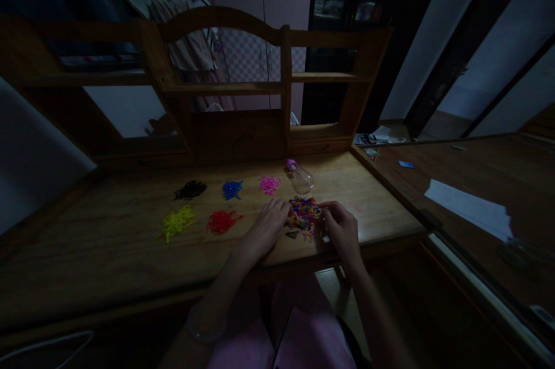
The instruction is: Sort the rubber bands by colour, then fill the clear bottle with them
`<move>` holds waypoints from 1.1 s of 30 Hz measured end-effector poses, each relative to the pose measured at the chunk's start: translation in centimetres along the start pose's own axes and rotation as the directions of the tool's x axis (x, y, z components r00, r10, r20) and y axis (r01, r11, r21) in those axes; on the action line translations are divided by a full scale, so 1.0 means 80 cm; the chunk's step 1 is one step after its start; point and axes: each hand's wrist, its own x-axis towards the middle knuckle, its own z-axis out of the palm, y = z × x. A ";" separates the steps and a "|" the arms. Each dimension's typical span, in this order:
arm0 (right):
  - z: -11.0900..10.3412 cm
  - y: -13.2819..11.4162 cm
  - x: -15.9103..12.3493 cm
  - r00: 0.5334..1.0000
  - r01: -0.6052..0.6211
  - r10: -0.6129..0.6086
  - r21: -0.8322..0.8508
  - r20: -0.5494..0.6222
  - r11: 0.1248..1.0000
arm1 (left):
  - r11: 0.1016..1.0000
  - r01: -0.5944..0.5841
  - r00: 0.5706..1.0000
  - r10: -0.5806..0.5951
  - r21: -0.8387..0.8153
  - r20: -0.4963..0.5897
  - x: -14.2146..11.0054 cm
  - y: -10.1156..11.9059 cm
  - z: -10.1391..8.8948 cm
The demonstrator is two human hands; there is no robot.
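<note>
One mixed-colour pile of small bands (304,211), just below centre frame, flanked by your curled left hand (269,223) and half-closed right hand (343,229), seemingly to corral strays, any grip unclear; five single-colour piles (222,222), left, spaced apart, likely against mixing.

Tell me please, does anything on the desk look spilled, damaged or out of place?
Only the clear bottle looks slightly odd: it lies on its side behind the mixed pile, with no visible spill. No damage shows in this dim picture.

dim room | faint sheen on tabletop right of centre | dark corners | wide-angle stretch at edges | slightly soft detail
</note>
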 end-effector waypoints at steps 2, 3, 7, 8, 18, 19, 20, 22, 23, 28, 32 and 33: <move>0.000 0.000 0.000 1.000 -0.001 0.001 0.000 -0.002 1.000 | 1.000 0.004 1.000 -0.005 0.019 0.007 0.000 0.000 0.001; 0.000 0.000 0.000 1.000 -0.001 0.001 0.000 -0.002 1.000 | 1.000 0.007 1.000 -0.008 0.027 0.001 0.000 0.000 0.000; -0.001 -0.001 0.000 1.000 0.004 -0.004 -0.009 0.003 1.000 | 1.000 0.016 0.998 -0.016 -0.011 -0.053 -0.002 0.000 -0.006; -0.001 -0.001 0.000 1.000 0.004 -0.004 -0.011 0.004 1.000 | 0.999 0.013 0.998 -0.016 -0.040 -0.068 -0.002 0.000 -0.009; 0.000 -0.001 -0.001 1.000 0.011 -0.011 0.002 0.012 1.000 | 0.960 0.094 0.989 -0.121 -0.265 -0.087 -0.002 0.005 -0.020; 0.000 -0.001 -0.001 1.000 0.011 -0.011 0.001 0.010 1.000 | 0.960 0.096 0.989 -0.122 -0.264 -0.082 0.000 0.006 -0.019; -0.001 -0.001 -0.001 1.000 0.011 -0.011 -0.001 0.010 1.000 | 0.960 0.097 0.989 -0.123 -0.263 -0.082 0.001 0.006 -0.017; -0.001 -0.001 -0.001 1.000 0.012 -0.012 -0.001 0.009 1.000 | 0.956 0.112 0.986 -0.140 -0.271 -0.086 0.004 0.008 -0.013; -0.001 -0.001 -0.001 1.000 0.012 -0.012 0.001 0.007 1.000 | 0.952 0.128 0.984 -0.157 -0.279 -0.082 0.006 0.008 -0.010; 0.000 0.000 -0.001 1.000 0.011 -0.011 0.010 0.004 1.000 | 0.933 0.227 0.966 -0.252 -0.279 -0.057 0.011 0.007 0.004; 0.000 -0.001 -0.001 1.000 0.022 -0.022 -0.005 0.002 1.000 | 0.943 0.227 0.967 -0.249 -0.242 -0.062 0.012 0.004 0.011; 0.000 -0.001 -0.001 1.000 0.020 -0.020 -0.010 0.002 1.000 | 0.948 0.219 0.968 -0.241 -0.232 -0.069 0.011 0.004 0.011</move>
